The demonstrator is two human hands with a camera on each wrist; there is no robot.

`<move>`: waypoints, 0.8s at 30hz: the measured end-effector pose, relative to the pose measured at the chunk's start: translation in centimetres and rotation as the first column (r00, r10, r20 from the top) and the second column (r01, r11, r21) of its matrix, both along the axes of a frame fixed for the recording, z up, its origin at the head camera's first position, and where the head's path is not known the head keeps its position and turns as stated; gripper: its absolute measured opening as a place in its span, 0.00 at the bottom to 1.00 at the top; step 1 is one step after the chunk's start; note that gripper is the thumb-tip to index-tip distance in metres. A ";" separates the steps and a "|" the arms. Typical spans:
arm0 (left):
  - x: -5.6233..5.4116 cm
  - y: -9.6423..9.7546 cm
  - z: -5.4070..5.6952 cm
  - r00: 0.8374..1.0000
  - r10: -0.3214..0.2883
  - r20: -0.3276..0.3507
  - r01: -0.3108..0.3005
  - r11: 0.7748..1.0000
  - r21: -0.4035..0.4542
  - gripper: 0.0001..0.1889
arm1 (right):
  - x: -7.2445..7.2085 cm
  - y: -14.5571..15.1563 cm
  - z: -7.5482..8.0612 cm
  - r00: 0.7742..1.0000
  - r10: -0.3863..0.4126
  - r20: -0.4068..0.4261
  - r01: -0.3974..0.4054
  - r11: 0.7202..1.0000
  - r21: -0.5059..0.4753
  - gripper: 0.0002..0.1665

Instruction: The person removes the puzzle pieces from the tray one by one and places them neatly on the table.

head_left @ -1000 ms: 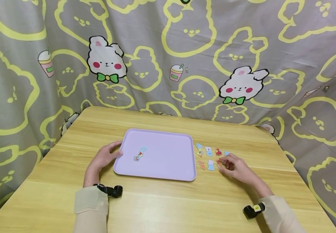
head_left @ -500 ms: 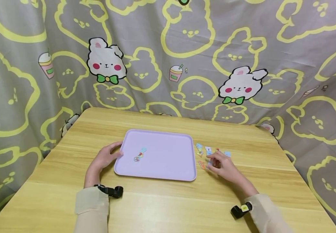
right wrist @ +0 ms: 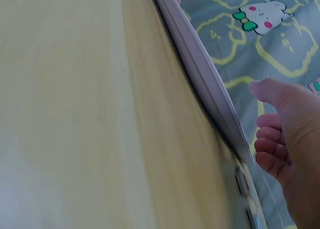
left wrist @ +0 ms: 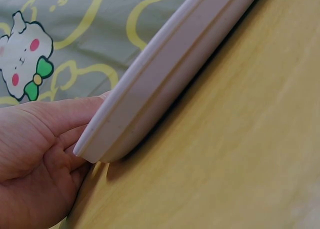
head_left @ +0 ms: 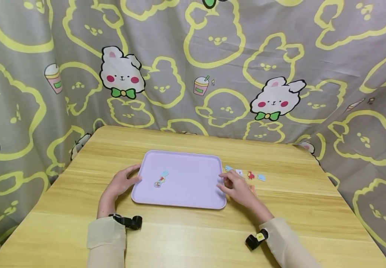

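Note:
A pale purple tray [head_left: 186,186] lies on the wooden table, with a short strip of small printed puzzle pieces [head_left: 161,178] on its left part. My left hand [head_left: 121,186] grips the tray's left edge, thumb over the rim and fingers behind it, as the left wrist view also shows. My right hand [head_left: 238,190] hovers at the right rim, thumb and index finger apart, the other fingers loosely bent. Nothing shows between them in the right wrist view. Loose puzzle pieces, among them a red one [head_left: 250,175] and a light blue one [head_left: 261,177], lie right of the tray, some hidden by this hand.
A wooden table [head_left: 186,238] carries everything. Behind and beside it hangs a grey curtain [head_left: 166,37] with yellow outlines and rabbit prints. Each wrist wears a small black camera, one on the left [head_left: 134,222] and one on the right [head_left: 254,242].
My right hand has moved left from the loose puzzle pieces to the tray's right rim, uncovering the red and light blue ones. The left hand stays at the tray's left edge.

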State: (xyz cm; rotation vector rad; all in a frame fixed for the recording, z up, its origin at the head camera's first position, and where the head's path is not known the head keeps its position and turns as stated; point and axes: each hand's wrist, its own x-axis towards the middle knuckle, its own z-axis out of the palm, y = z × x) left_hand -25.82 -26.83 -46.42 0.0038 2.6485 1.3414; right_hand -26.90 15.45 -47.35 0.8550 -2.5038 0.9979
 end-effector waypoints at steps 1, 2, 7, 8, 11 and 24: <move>0.0 0.0 0.0 1.000 0.001 0.001 -0.001 1.000 -0.001 0.30 | 0.0 -0.5 0.0 1.000 0.000 0.007 0.000 1.000 -0.003 0.17; 0.1 0.0 0.0 1.000 0.001 0.002 -0.001 1.000 -0.001 0.30 | -0.1 -0.9 0.0 1.000 0.002 0.013 -0.002 1.000 -0.007 0.18; 0.1 0.0 0.1 1.000 0.004 0.006 -0.004 1.000 0.000 0.30 | -0.4 -3.3 0.0 0.998 0.006 0.058 -0.006 1.000 -0.013 0.19; 0.1 0.0 0.1 1.000 0.006 0.006 -0.006 1.000 0.000 0.30 | -0.5 -3.8 0.0 0.998 0.007 0.069 -0.006 1.000 -0.010 0.19; 0.1 0.0 0.2 1.000 0.010 0.008 -0.010 1.000 0.000 0.30 | -0.7 -5.2 -0.1 0.995 0.007 0.100 -0.008 1.000 0.009 0.20; 0.3 0.3 0.0 1.000 0.015 0.018 -0.016 1.000 0.027 0.30 | -0.6 -11.0 -0.3 0.978 0.049 0.202 -0.057 0.998 0.038 0.24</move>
